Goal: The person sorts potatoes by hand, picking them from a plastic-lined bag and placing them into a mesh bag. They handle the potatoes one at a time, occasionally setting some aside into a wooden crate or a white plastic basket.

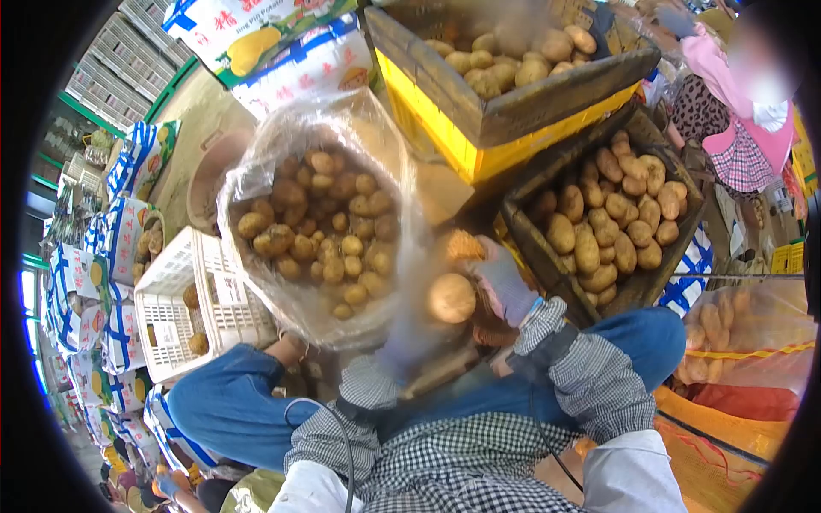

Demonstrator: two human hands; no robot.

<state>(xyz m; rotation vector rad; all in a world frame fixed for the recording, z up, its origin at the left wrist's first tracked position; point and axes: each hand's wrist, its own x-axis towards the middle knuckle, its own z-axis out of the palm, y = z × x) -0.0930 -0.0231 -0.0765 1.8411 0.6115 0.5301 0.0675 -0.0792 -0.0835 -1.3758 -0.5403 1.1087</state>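
Observation:
A single potato [451,298] shows between my two hands, slightly blurred. My right hand [505,282], in a grey glove with orange-brown fingers, is just right of it with its fingers apart; whether they touch it is unclear. My left hand [406,342] is smeared by motion beside the lower right edge of a clear plastic bag [242,201], its fingers not distinguishable. Many smaller potatoes [329,235] lie in the open bag. Larger potatoes [620,214] fill a dark-rimmed crate [522,231] at the right.
A yellow crate [428,115] with a dark rim holds potatoes at the top. A white basket [162,333] with a few potatoes stands left, near printed cartons [299,68]. Another person [735,111] is at the upper right. Bagged potatoes [710,333] lie at the right.

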